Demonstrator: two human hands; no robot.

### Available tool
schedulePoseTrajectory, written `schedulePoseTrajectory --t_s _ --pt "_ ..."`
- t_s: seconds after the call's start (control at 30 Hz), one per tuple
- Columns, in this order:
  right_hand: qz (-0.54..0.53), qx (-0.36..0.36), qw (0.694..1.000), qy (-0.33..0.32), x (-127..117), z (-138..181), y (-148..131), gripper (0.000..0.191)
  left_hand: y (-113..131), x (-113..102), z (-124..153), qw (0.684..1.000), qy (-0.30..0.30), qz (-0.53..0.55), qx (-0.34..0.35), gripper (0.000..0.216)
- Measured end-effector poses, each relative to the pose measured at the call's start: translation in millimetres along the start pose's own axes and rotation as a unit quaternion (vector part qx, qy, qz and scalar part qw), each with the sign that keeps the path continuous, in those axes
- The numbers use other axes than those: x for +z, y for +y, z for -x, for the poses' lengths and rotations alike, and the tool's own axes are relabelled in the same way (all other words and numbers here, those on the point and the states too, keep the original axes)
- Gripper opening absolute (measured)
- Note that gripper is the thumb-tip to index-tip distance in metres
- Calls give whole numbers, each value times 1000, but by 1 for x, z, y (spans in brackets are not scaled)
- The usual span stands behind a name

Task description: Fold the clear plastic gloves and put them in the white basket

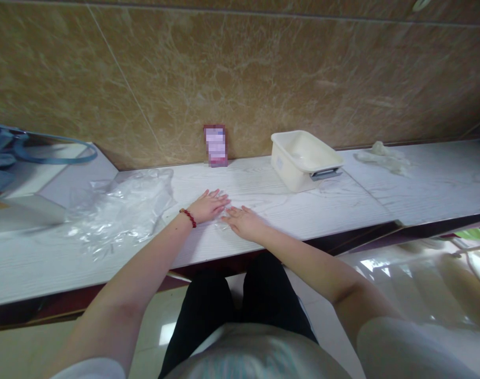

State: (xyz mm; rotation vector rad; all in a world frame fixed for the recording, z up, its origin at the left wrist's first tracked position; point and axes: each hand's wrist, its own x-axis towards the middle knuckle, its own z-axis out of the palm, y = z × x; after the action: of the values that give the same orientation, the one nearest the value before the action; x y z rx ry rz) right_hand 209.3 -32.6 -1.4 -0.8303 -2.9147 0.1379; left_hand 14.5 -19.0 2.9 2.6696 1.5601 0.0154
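Side by side on the white wood-grain counter (pixel 247 179), both my hands lie palm down. My left hand (pixel 208 205), with a red bead bracelet at the wrist, has its fingers stretched out to the right. Close by, my right hand (pixel 245 222) rests flat, fingers extended toward the left one. A small piece of clear plastic film (pixel 223 225) shows under and between them; its exact shape is hard to make out. To the left spreads a crumpled heap of clear plastic bags (pixel 125 208).
A cream plastic bin (pixel 287 166) with a grey handle stands at the back right. Farther right lies a crumpled whitish cloth or plastic (pixel 385 157). A blurred upright card or phone (pixel 216 146) leans on the marble wall. White boxes (pixel 61 176) with blue fabric stand left.
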Motion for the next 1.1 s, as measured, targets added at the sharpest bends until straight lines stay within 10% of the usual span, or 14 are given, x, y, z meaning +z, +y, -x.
schedulePoseTrajectory --t_s 0.5,0.8,1.1 --pt "-81 40 994 58 -24 -15 -21 37 -14 10 0 999 -30 -21 4 47" --pt "-61 66 994 -56 1 15 -47 69 -16 11 0 999 -12 32 -10 45" --pt "-53 73 996 -16 1 26 -51 67 -27 6 -23 962 101 160 -195 48"
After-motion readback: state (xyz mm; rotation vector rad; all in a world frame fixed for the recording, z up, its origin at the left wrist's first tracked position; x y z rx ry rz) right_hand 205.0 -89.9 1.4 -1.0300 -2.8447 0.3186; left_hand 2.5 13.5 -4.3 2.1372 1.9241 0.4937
